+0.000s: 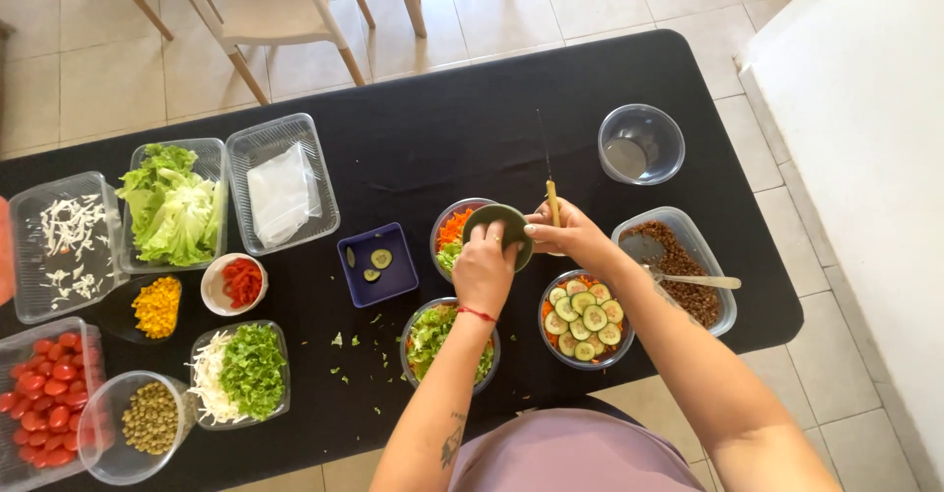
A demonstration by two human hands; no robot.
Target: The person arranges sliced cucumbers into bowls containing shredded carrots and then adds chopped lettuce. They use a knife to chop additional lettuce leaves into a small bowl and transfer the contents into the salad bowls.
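Observation:
My left hand [484,268] grips a round dark green piece [500,229], possibly an avocado half, above a clear bowl of grated carrot and lettuce [450,229]. My right hand [568,236] touches the piece's right edge and holds a knife [548,173] with a pale handle and its thin blade pointing away from me. Nearer to me stand a bowl of chopped lettuce [431,340] under my left wrist and a bowl topped with cucumber slices [583,317] under my right forearm.
On the black table [442,128]: a tub of brown grains with a spoon [688,274], an empty clear bowl [641,143], a blue dish of cucumber slices [379,261], lettuce tub [175,205], corn, red peppers, cherry tomatoes [49,394], shredded cabbage. A chair [261,5] stands beyond.

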